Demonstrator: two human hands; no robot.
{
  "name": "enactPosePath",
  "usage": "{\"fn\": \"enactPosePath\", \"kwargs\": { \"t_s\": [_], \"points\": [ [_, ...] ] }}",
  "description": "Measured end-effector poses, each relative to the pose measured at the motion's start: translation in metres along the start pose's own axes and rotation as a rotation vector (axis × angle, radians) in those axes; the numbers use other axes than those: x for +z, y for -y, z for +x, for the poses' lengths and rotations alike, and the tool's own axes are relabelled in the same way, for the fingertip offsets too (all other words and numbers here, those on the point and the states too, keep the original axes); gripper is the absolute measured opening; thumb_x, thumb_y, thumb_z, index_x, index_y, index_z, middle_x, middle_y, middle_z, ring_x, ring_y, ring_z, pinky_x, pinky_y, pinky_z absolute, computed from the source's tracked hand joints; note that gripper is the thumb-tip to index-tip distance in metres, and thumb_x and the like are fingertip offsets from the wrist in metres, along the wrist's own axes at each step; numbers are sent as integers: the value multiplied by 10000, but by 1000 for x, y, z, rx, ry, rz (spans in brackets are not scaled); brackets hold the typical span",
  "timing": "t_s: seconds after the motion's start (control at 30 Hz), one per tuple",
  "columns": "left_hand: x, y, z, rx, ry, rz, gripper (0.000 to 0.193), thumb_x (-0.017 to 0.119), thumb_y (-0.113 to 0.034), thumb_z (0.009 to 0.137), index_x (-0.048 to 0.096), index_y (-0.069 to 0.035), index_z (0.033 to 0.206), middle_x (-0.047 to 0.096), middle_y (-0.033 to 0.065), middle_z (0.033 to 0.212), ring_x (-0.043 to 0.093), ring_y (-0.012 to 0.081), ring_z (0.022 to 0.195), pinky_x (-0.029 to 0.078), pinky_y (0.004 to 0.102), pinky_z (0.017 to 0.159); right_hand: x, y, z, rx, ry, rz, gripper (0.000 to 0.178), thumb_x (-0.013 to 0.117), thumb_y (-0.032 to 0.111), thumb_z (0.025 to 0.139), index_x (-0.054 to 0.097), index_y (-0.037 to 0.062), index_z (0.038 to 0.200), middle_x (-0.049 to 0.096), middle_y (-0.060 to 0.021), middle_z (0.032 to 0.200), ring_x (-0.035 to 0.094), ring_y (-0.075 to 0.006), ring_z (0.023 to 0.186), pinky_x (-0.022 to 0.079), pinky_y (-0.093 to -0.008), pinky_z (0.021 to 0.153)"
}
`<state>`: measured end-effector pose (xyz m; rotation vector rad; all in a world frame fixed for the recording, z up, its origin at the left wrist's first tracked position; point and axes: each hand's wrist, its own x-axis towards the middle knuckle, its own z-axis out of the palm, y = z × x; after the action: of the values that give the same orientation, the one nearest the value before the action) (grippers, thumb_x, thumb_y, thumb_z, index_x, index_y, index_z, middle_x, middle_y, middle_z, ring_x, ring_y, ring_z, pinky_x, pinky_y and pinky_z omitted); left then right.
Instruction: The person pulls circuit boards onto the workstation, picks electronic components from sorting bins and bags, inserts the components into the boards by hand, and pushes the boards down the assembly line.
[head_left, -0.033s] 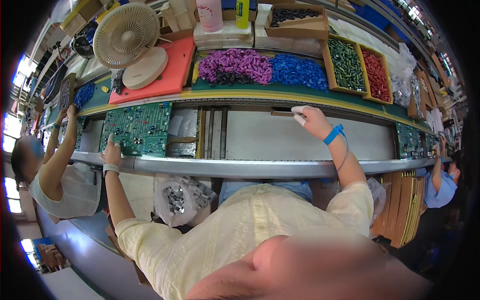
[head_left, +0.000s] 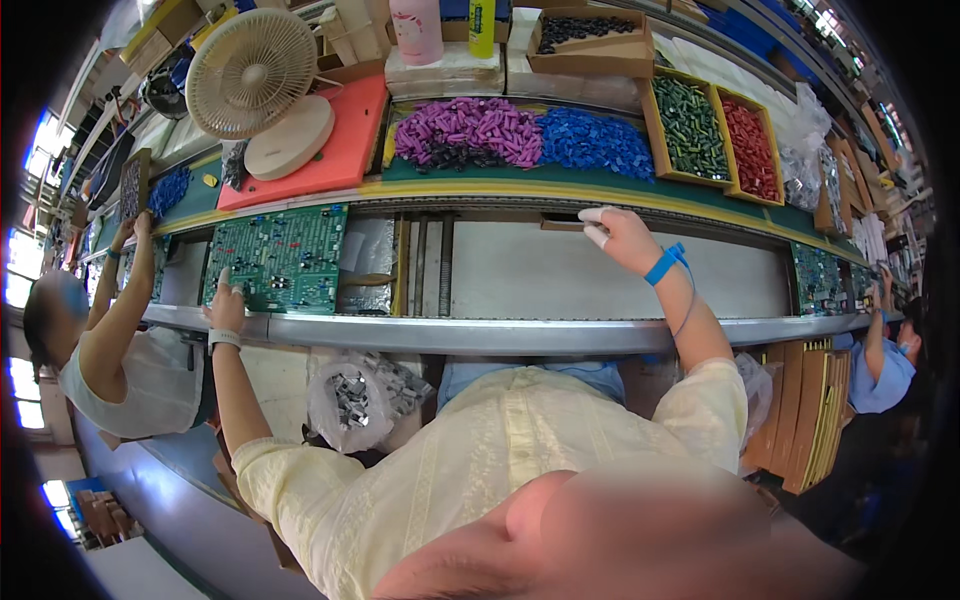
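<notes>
My left hand [head_left: 227, 304] is at the near left edge of a large green circuit board [head_left: 290, 265]. Its index finger stretches up onto the board, and a pale band circles the wrist. The board lies on the conveyor rails and carries many small parts. My right hand [head_left: 622, 240] hovers over the pale gap between the rails, right of the board. White finger covers sit on its thumb and index finger, which are apart with nothing visible between them. A blue wrist strap [head_left: 666, 265] with a cord is on that wrist.
Beyond the rails lie loose purple parts [head_left: 475, 130] and blue parts [head_left: 595, 140]. Yellow boxes hold green parts [head_left: 690, 130] and red parts [head_left: 750, 150]. A fan [head_left: 250, 75] stands on a red foam sheet [head_left: 345, 130]. Co-workers sit at left and right. A metal rail [head_left: 500, 332] runs in front.
The circuit board has shifted slightly right, and my left hand has moved with it. My right hand has drifted slightly left.
</notes>
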<state>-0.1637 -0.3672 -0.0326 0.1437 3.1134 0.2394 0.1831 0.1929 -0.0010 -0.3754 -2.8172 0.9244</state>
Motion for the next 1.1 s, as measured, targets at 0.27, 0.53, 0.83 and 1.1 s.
{"fn": "enactPosePath", "kwargs": {
  "t_s": [0.27, 0.53, 0.83, 1.1],
  "points": [
    [-9, -49, -33, 76, 100, -213, 498, 463, -227, 832, 413, -135, 1318, 560, 136, 1195, 446, 300, 1189, 201, 429, 1030, -2, 1, 38, -186, -211, -163, 177, 558, 122, 797, 629, 43, 939, 621, -129, 903, 582, -318, 845, 475, -391, 746],
    [-9, -112, -77, 300, 222, -320, 478, 520, -244, 832, 450, -116, 1288, 561, 152, 1184, 460, 291, 1178, 220, 416, 1009, 36, 12, 100, -464, -321, -244, 136, 580, 148, 763, 634, 64, 856, 609, -95, 827, 573, -276, 834, 469, -389, 733],
    [-18, -194, -134, 606, 490, -300, 436, 476, -233, 872, 433, -132, 1294, 628, 85, 1071, 517, 252, 1100, 124, 506, 1037, 68, 33, 144, -291, -224, -536, 223, 634, 265, 744, 647, 43, 761, 604, -120, 785, 594, -280, 786, 478, -406, 675],
    [-20, -256, -149, 993, 486, -118, 355, 465, -188, 852, 522, -117, 1195, 647, 116, 919, 578, 299, 936, 229, 525, 993, 68, 29, 150, -221, -182, -499, 191, 598, 188, 702, 647, 21, 780, 623, -146, 802, 613, -289, 792, 499, -407, 690]
  ]
}}
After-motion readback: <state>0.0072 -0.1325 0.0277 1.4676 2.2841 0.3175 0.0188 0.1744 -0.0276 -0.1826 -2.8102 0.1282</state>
